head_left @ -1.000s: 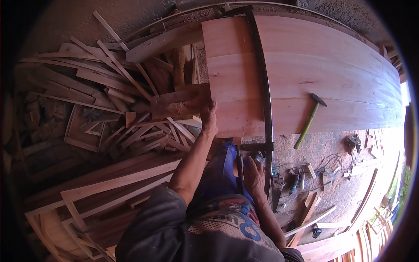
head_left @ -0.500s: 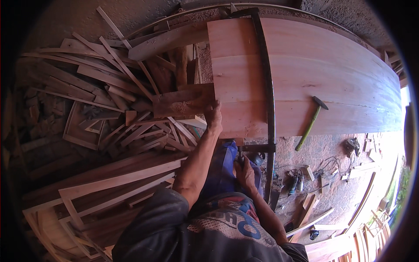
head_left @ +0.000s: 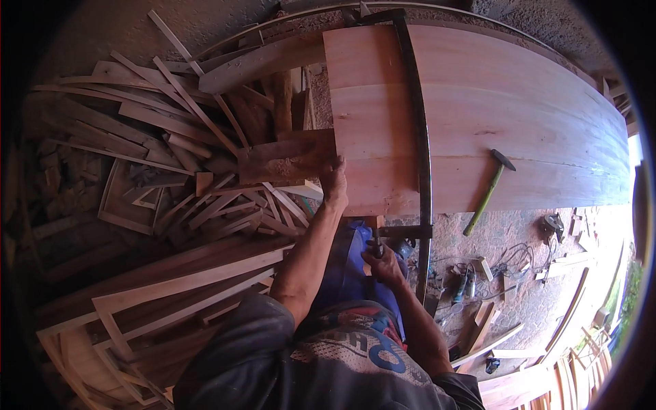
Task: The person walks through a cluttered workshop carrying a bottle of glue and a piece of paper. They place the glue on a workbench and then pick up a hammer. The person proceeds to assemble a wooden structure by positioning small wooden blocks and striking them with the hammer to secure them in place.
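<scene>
A wide panel of pale reddish boards (head_left: 478, 102) lies across the bench in front of me. My left hand (head_left: 333, 184) is closed on the near part of its left edge, fingers partly hidden. Across the panel runs a long dark bar clamp (head_left: 421, 150), its near jaw sticking out to the left below the panel's front edge. My right hand (head_left: 384, 264) is wrapped round the clamp's dark screw handle (head_left: 378, 247), close to my body. On the right part of the panel rests a hammer (head_left: 486, 191) with a green handle and dark head.
Wood offcuts (head_left: 157, 116) are heaped at the left. Wooden frames (head_left: 184, 280) lean at the lower left. A brown board (head_left: 287, 157) adjoins the panel's left edge. Power tools (head_left: 465, 285), cords and wood strips lie on the floor at the right.
My right hand has shifted slightly left and turned on the clamp handle. The left hand stays at the panel's edge, and the hammer has not moved.
</scene>
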The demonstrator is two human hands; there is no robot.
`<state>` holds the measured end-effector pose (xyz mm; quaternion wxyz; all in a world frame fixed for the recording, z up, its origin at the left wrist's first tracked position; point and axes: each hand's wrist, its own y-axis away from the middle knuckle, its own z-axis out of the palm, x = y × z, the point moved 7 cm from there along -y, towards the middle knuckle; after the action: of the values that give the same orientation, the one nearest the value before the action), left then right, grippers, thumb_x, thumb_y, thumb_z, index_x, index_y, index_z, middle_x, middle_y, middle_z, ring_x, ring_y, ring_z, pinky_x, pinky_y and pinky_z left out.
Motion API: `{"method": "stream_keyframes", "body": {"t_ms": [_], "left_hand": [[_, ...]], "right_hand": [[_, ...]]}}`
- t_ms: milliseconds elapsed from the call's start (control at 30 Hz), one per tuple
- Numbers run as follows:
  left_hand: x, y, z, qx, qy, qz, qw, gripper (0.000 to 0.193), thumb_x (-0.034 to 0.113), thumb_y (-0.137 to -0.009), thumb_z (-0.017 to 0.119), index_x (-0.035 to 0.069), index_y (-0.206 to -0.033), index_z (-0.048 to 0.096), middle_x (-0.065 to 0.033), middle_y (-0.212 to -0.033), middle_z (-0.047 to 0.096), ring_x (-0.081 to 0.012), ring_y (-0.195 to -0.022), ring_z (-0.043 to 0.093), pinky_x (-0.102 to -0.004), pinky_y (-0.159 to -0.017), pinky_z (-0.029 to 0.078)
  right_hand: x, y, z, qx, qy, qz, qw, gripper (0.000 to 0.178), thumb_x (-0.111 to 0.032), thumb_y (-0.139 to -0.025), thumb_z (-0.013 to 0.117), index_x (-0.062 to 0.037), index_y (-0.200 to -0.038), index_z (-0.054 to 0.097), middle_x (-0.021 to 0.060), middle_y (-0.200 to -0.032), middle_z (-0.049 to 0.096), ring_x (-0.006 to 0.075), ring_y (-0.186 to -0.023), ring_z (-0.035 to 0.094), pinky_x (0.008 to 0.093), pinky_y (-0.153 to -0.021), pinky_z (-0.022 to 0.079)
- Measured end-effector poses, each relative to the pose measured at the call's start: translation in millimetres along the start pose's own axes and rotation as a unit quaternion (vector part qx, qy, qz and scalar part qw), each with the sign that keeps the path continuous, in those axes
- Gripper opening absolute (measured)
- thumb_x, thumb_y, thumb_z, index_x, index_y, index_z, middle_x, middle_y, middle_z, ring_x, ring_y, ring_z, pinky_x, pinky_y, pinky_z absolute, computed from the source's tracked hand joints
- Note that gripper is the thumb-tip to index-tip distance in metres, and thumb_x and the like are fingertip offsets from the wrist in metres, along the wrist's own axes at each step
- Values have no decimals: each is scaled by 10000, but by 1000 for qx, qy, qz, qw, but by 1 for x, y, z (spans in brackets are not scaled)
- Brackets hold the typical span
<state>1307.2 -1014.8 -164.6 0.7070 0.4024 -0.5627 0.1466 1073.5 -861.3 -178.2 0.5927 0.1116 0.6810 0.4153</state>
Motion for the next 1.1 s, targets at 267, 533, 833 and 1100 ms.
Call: {"method": "stream_keyframes", "body": {"t_ms": [267,533,833,1100], "left_hand": [[-2,-3,-1,-1,-4,16,1000,128,164,-911,628,73,-831,587,55,-800,468,-84,-758,427,-298,-712,394],[-2,2,-1,-23,-12,-3,1000,154,231,-911,644,83,-905,601,56,-863,486,-92,-817,438,-306,-767,397],[-30,-8,-11,-52,-11,-44,998,279,322,-928,653,93,-1081,610,12,-1000,556,-134,-971,502,-372,-903,425],[-25,-8,-9,-54,-32,-47,997,282,317,-932,649,85,-1088,613,19,-990,553,-129,-941,499,-364,-897,424]], "right_hand": [[8,-9,3,-38,24,22,999,397,-275,-862,704,-46,-1178,627,82,-745,662,145,-603,612,296,-560,472],[-5,1,-2,29,97,-6,995,496,-340,-852,701,-35,-1228,593,149,-712,663,289,-625,660,394,-560,493],[15,-7,7,-38,-34,71,996,334,-248,-855,714,-23,-1097,668,79,-653,635,208,-522,616,354,-488,466],[1,3,1,126,160,-37,978,400,-228,-848,733,-36,-1174,602,40,-729,635,108,-564,587,292,-496,434]]}}
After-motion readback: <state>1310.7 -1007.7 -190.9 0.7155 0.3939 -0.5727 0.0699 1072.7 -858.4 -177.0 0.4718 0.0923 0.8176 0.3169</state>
